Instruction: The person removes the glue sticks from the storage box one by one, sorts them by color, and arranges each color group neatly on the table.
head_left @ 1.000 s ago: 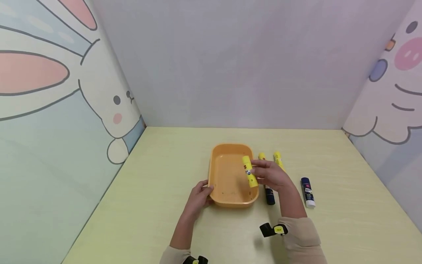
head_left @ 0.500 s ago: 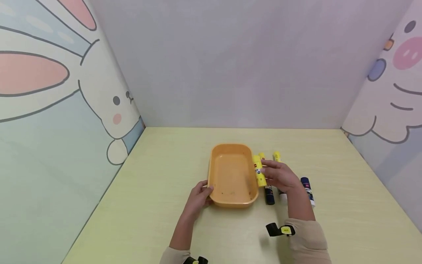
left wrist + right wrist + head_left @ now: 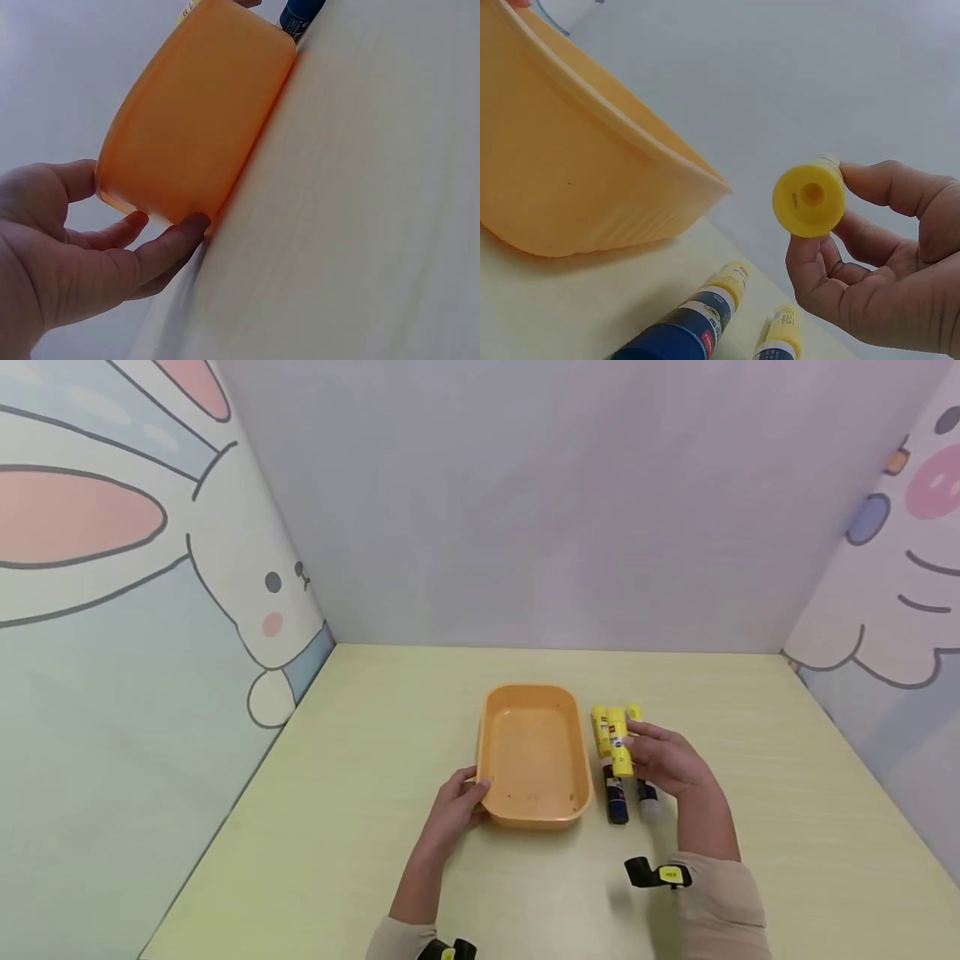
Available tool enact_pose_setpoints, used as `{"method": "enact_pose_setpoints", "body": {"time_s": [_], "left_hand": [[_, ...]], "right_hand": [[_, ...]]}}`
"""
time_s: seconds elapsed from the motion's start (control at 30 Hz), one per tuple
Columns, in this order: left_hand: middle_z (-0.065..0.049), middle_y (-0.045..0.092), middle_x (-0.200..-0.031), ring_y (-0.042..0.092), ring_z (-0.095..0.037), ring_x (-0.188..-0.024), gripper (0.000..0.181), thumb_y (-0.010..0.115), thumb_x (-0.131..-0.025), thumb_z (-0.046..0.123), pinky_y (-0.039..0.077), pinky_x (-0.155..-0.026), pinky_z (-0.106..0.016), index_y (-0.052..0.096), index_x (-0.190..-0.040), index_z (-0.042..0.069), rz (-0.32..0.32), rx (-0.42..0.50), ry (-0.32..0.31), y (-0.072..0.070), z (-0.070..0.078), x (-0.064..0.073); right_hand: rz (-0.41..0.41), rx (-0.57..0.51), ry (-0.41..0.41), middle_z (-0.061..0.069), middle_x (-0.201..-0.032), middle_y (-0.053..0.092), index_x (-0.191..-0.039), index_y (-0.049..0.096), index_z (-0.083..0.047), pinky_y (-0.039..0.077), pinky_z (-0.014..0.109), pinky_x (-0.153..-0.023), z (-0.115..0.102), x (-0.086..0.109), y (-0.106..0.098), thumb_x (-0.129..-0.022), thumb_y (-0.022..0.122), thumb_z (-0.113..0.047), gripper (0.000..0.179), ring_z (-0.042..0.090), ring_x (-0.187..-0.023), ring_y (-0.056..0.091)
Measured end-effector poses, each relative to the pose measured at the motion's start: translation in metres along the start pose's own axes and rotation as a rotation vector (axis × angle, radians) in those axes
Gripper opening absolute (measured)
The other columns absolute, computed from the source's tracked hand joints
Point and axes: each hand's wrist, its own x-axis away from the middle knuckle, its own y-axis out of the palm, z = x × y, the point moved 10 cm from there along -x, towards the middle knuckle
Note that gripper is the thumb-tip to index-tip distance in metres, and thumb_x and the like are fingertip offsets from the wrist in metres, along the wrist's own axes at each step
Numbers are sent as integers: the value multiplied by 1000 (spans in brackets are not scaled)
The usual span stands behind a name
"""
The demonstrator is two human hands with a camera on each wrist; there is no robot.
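Observation:
My right hand (image 3: 672, 764) pinches a yellow glue stick (image 3: 618, 742) between thumb and fingers, above the table to the right of the orange tray (image 3: 487, 718). In the right wrist view the held stick's round end, with a hole in its middle, faces the camera. My left hand (image 3: 448, 806) grips the tray's near left corner, thumb at the rim and fingers against the outer wall. Beneath the held stick, another yellow glue stick (image 3: 601, 727) lies on the table in line with a navy one (image 3: 617, 799).
Farther right, partly behind the right hand, lie another yellow glue stick (image 3: 634, 711) and a navy one with a pale end (image 3: 648, 795). The pale yellow table (image 3: 322, 827) is bounded by a grey back wall (image 3: 510, 527) and side walls with cartoon animals.
My right hand has carried the yellow glue stick rightward from above the tray, past its right rim, to over the sticks on the table. The left hand has kept its grip on the tray.

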Motion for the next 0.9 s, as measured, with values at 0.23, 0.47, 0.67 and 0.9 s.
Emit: {"method": "enact_pose_setpoints", "body": {"time_s": [0.23,0.47,0.67,0.9], "left_hand": [[-22,56,-107,61,-29,-92,49,56,-95,21,52,-74,-40,41,-134,-4,-4,0,7,1,-3,-4],[-24,55,-110,61,-31,-94,48,54,-96,19,52,-75,-41,39,-135,-5,-4,6,7,2,-1,-1],[-25,54,-112,60,-34,-97,49,54,-96,19,52,-75,-41,38,-135,-5,-9,26,16,5,-2,-1],[-23,55,-109,61,-31,-94,45,53,-96,17,52,-74,-39,41,-134,-4,4,22,6,6,-4,-5]], "right_hand": [[15,-91,-7,2,-106,51,-140,28,-5,49,32,-76,-3,0,-17,-94,53,-4,52,15,-89,59],[51,-25,12,-2,-99,57,-139,35,-6,49,31,-74,-4,0,-33,-91,59,-6,54,14,-85,58],[79,75,29,-2,-101,53,-146,14,3,49,30,-74,-7,-2,-49,-93,57,-9,70,13,-84,57],[126,113,73,-2,-100,53,-146,16,2,50,31,-74,-8,-7,-67,-91,60,-10,72,13,-83,57]]}}
